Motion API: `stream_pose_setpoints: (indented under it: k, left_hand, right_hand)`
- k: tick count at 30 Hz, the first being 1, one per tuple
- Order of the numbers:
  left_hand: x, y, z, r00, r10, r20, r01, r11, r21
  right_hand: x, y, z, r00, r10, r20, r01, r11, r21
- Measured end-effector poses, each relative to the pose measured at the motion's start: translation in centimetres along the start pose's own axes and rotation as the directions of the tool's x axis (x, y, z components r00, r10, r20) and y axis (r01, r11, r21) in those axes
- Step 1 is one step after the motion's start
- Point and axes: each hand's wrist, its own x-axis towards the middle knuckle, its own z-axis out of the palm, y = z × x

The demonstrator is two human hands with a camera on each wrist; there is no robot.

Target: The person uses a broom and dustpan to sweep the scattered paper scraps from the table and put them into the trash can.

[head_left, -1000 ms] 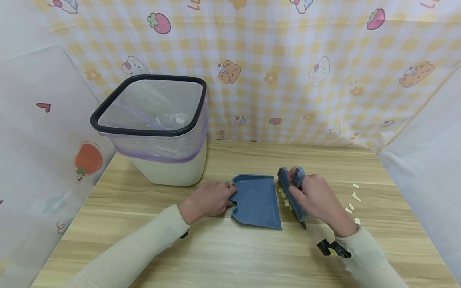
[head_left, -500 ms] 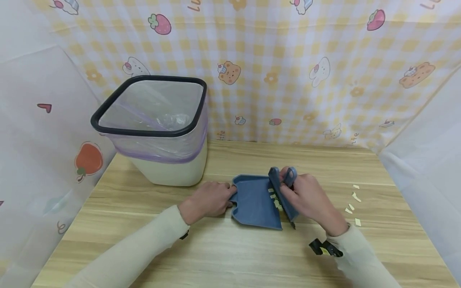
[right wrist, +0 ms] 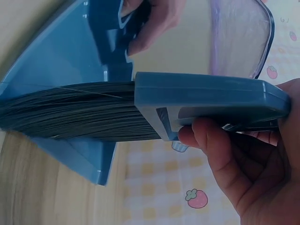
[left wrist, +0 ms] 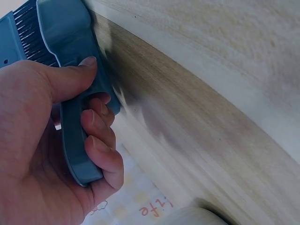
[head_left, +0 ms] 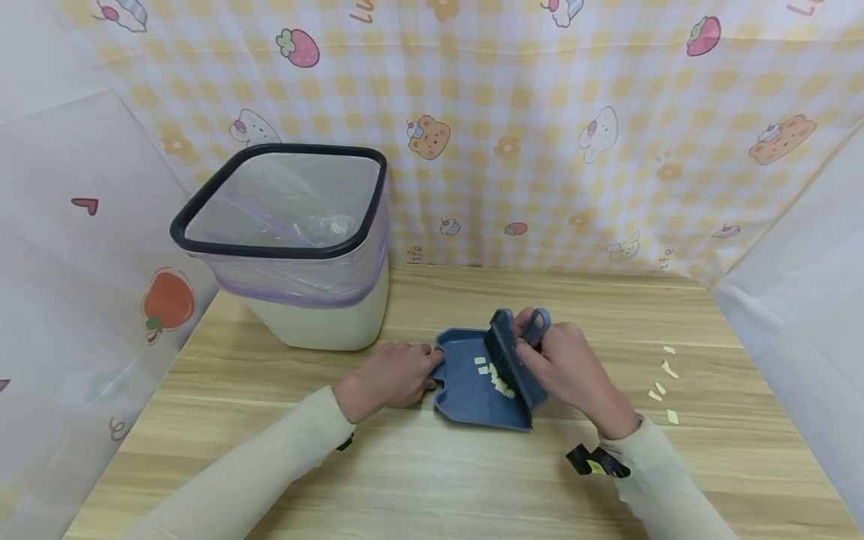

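Observation:
A blue dustpan [head_left: 466,397] lies on the wooden table, its wide edge facing right. My left hand [head_left: 398,373] grips its handle [left wrist: 77,140], thumb on top and fingers curled through, as the left wrist view shows. In my right hand [head_left: 577,371] is a blue hand brush [head_left: 523,367], held by its looped handle. The brush's dark bristles [right wrist: 79,112] stand over the pan's front part and bend against it in the right wrist view. Several pale yellow scraps [head_left: 496,380] lie in the pan, just left of the bristles.
Behind my left hand stands a cream bin [head_left: 331,326] with a black rim and a clear, purple-edged bag. Several more pale scraps [head_left: 664,386] lie on the table [head_left: 432,480] right of my right hand. A yellow checked cloth [head_left: 513,150] hangs at the back.
My right hand has moved left with the brush, from the table beside the pan to over the pan. The scraps ahead of it have slid into the pan. My left hand has stayed in place.

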Motion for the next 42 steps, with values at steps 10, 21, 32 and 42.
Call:
stream_pose_setpoints:
  k: [10, 21, 32, 42]
  left_hand:
    - [0.0, -0.1, 0.3, 1.000, -0.001, -0.018, 0.000, 0.999, -0.033]
    - [-0.2, -0.1, 0.7, 0.999, 0.017, -0.050, -0.018, 0.999, -0.036]
    - [-0.1, -0.1, 0.8, 0.998, 0.014, -0.058, -0.015, 1.000, -0.027]
    - [-0.2, -0.2, 0.7, 0.999, 0.017, -0.047, -0.019, 0.999, -0.042]
  right_hand:
    - [-0.2, 0.7, -1.6, 0.989, 0.129, -0.077, -0.125, 0.991, 0.057]
    - [-0.8, 1.0, -1.4, 0.994, 0.084, -0.074, -0.085, 0.996, -0.011]
    - [0.0, 0.1, -0.5, 0.999, 0.046, 0.021, -0.047, 0.997, 0.053]
    - [-0.3, 0.7, -2.0, 0.998, 0.028, -0.058, -0.035, 0.992, -0.117]
